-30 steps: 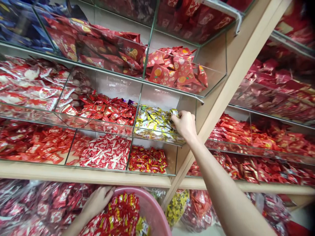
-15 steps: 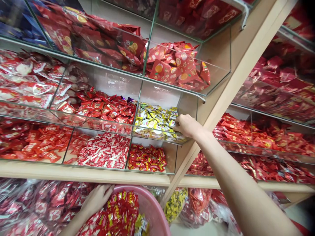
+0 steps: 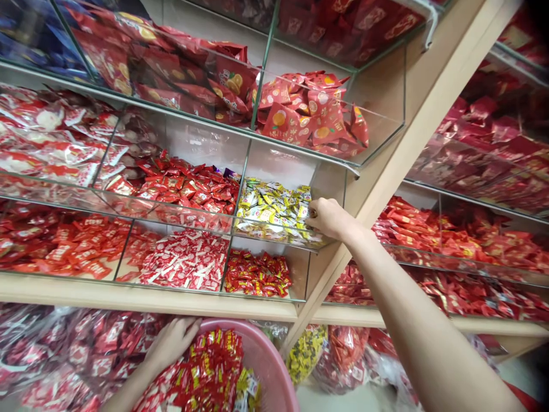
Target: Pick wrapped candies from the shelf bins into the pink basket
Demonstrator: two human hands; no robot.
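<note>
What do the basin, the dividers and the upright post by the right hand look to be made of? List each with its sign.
Basin: probably plastic, smooth pink with a soft sheen on its rim.
Dividers: glass or clear acrylic; see-through, with greenish edges.
Post: wood or wood-look board, pale tan and fairly matt; the grain is too faint to settle which.

Your head cam looks fwd & down from your head, facing the clear glass-fronted candy bins (image 3: pixel 300 150) at close range. They fill 9 to 12 o'clock; a pale, slanted wooden post (image 3: pixel 412 149) crosses toward 1. Your bare right forearm (image 3: pixel 412 309) looms nearest, at approx. 4; the round pink plastic tub (image 3: pixel 278 366), at 6, is cut off by the btm. edge.
</note>
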